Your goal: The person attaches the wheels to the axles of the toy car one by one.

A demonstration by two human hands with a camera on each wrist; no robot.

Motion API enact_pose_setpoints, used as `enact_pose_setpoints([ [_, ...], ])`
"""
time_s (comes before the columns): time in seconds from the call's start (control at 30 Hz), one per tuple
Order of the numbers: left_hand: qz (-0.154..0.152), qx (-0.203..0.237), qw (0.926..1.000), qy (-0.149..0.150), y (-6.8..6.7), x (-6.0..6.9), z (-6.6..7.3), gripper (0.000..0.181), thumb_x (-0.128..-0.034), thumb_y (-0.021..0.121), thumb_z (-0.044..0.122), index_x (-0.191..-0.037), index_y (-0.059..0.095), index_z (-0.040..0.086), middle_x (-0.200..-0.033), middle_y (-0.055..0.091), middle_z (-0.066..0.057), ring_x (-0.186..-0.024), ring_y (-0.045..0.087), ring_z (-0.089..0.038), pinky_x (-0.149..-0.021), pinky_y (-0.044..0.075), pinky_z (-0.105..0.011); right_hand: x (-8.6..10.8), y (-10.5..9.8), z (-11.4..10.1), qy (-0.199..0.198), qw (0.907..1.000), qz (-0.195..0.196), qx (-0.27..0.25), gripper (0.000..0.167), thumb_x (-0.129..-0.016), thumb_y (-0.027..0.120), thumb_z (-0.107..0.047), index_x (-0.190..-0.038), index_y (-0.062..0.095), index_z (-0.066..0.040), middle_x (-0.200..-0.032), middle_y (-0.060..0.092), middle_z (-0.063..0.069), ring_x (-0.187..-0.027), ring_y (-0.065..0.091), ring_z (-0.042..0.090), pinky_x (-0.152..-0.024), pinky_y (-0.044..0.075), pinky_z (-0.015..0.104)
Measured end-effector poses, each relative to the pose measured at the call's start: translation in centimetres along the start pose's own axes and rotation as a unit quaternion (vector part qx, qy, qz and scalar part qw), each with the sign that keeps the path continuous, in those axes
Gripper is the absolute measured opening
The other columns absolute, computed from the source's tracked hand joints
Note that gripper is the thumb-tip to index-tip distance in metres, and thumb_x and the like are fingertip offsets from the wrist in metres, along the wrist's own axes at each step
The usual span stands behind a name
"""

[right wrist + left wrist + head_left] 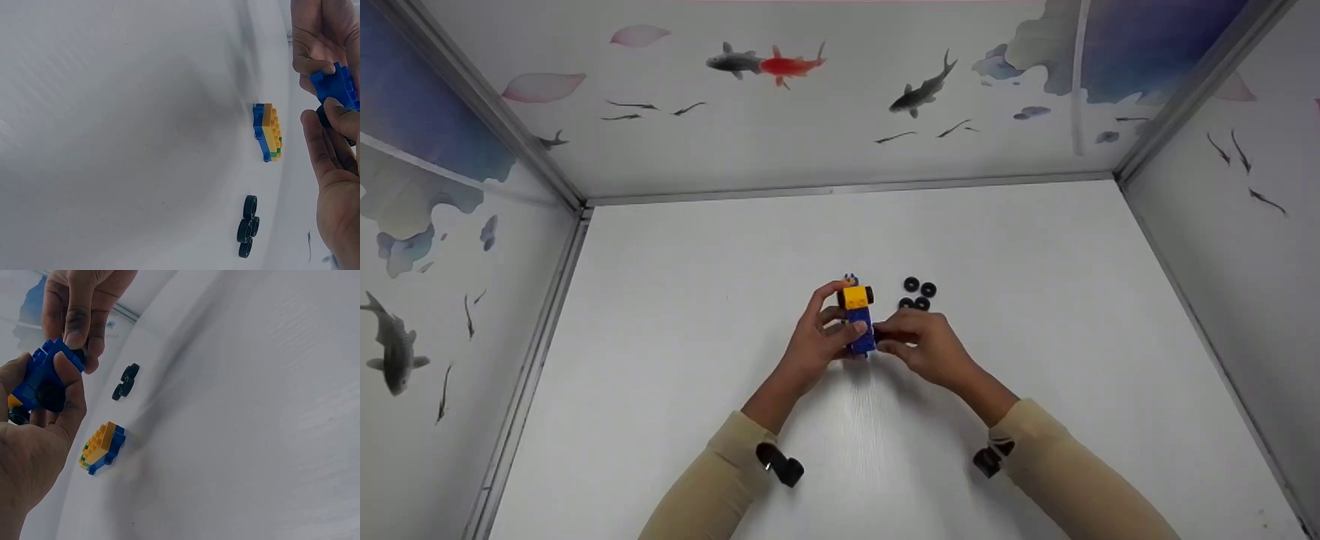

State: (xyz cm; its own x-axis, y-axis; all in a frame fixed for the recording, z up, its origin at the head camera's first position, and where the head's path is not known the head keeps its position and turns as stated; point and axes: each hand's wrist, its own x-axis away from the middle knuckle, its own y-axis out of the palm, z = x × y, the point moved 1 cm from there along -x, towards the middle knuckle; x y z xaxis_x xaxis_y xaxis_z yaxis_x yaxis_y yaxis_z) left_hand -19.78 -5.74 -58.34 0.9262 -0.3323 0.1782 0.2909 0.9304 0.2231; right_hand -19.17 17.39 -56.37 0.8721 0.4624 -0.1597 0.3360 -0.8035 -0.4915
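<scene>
Hands: two are in view, and both are busy.
Left hand: it holds one toy car, with the thumb on the blue part and the other fingers around the side.
Right hand: its fingers are narrow together and pinch one black wheel against the side of the toy car.
Toy car: one, blue with one yellow part, held above the table, between the two hands.
Wheels on the car: two mounted wheels can be counted from the head, one at each side of the yellow part; whether there are more, I cannot tell.
Loose wheels: four, black, lying close together on the table, just beyond the right hand.
Second toy: one, on the table near the loose wheels, with yellow bricks above, a blue base and a little green.
Sleeves: two, of beige colour.
Wrist cameras: two, black, one at each sleeve.
Walls: three, white, printed with fish.
</scene>
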Motion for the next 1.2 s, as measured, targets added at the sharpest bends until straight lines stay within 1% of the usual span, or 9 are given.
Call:
enact_pose_setpoints([
  [0.27,-0.002,-0.001,1.0000,0.006,-0.02,-0.01,-0.02,0.074,-0.1015,0.083,0.022,-0.160,0.042,0.039,-0.141,0.061,-0.019,-0.123,0.073,-0.032,-0.092,0.069,-0.053,-0.02,0.08,0.11,-0.004,1.0000,0.000,-0.004,0.033,-0.096,0.082,0.001,-0.129,0.082,-0.007,-0.113,0.080,0.009,-0.108,0.079,0.025,-0.099,0.066,0.031],
  [0.63,-0.001,-0.001,1.0000,0.006,-0.03,0.07,0.02,0.073,-0.1022,0.082,0.022,-0.161,0.041,0.037,-0.140,0.061,-0.018,-0.120,0.074,-0.032,-0.091,0.069,-0.052,-0.10,0.26,0.36,-0.003,0.9998,0.010,0.018,0.031,-0.097,0.083,0.000,-0.127,0.083,-0.008,-0.112,0.081,0.008,-0.105,0.080,0.023,-0.094,0.068,0.032],
  [0.8,0.003,0.003,1.0000,0.002,-0.04,0.05,-0.09,0.074,-0.1019,0.083,0.022,-0.161,0.042,0.039,-0.141,0.061,-0.018,-0.123,0.073,-0.032,-0.092,0.069,-0.049,-0.09,0.31,0.32,0.008,0.9997,0.014,0.017,0.031,-0.096,0.084,0.000,-0.126,0.084,-0.008,-0.110,0.081,0.006,-0.104,0.080,0.021,-0.094,0.068,0.031],
  [0.97,0.008,0.002,1.0000,-0.004,0.02,0.05,-0.14,0.073,-0.1023,0.082,0.020,-0.161,0.042,0.040,-0.143,0.060,-0.019,-0.124,0.073,-0.032,-0.092,0.069,-0.046,-0.12,0.36,0.31,0.012,0.9998,0.014,0.004,0.032,-0.095,0.084,0.001,-0.126,0.083,-0.007,-0.111,0.081,0.007,-0.105,0.080,0.023,-0.095,0.067,0.031],
  [1.07,0.008,0.002,0.9999,-0.005,0.04,0.07,-0.15,0.074,-0.1025,0.082,0.020,-0.162,0.041,0.037,-0.144,0.060,-0.019,-0.125,0.072,-0.032,-0.091,0.069,-0.044,-0.13,0.42,0.38,0.013,0.9998,0.013,-0.004,0.032,-0.095,0.084,0.001,-0.127,0.083,-0.007,-0.111,0.081,0.008,-0.106,0.080,0.024,-0.095,0.067,0.032],
  [1.2,0.006,-0.002,1.0000,-0.004,0.04,0.14,-0.18,0.079,-0.1029,0.081,0.021,-0.167,0.036,0.031,-0.145,0.059,-0.020,-0.125,0.073,-0.033,-0.090,0.070,-0.044,-0.09,0.44,0.30,0.017,0.9998,0.010,-0.001,0.033,-0.096,0.083,0.001,-0.127,0.083,-0.008,-0.112,0.081,0.007,-0.107,0.080,0.024,-0.095,0.067,0.032],
])
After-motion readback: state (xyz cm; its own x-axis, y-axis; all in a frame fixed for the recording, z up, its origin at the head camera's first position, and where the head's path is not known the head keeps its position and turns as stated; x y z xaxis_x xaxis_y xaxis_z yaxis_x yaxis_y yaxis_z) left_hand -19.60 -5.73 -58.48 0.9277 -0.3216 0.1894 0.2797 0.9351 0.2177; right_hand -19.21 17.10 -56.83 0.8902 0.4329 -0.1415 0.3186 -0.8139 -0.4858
